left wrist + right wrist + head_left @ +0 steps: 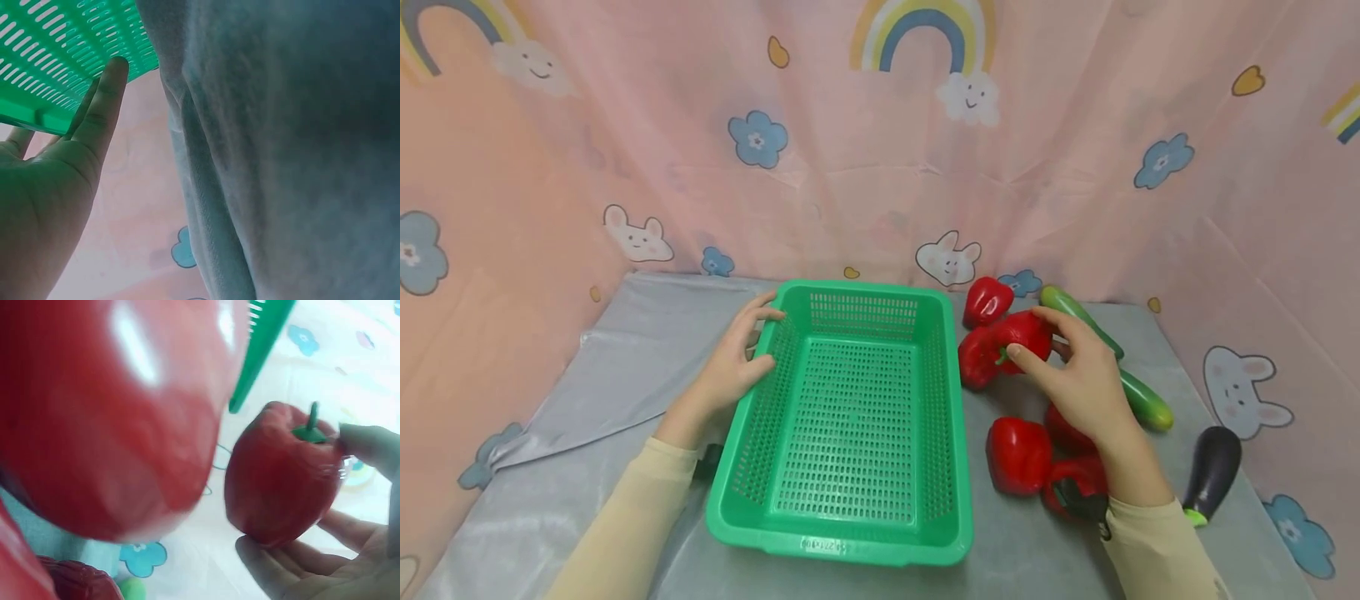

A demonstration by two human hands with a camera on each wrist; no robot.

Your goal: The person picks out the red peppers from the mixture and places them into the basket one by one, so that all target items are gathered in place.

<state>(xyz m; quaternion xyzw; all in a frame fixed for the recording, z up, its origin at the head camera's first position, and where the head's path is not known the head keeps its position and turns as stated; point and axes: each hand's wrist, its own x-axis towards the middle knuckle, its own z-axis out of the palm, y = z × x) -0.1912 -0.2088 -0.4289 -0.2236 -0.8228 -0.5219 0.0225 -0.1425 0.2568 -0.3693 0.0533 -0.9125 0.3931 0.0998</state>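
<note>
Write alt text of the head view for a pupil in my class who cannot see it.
A person's right-hand grip holds a red bell pepper beside a green basket, whose left rim the left-hand grip touches. More red peppers, green cucumbers and a dark eggplant lie to the basket's right on grey cloth.

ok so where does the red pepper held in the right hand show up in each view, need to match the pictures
Head: right of centre, the red pepper in the right hand, just right of the green basket.
Left wrist: not in it.
Right wrist: right of centre, green stem upward.
Shared landmark: the green basket, near the middle in head, top left in left wrist, a strip at the top in right wrist.
</note>
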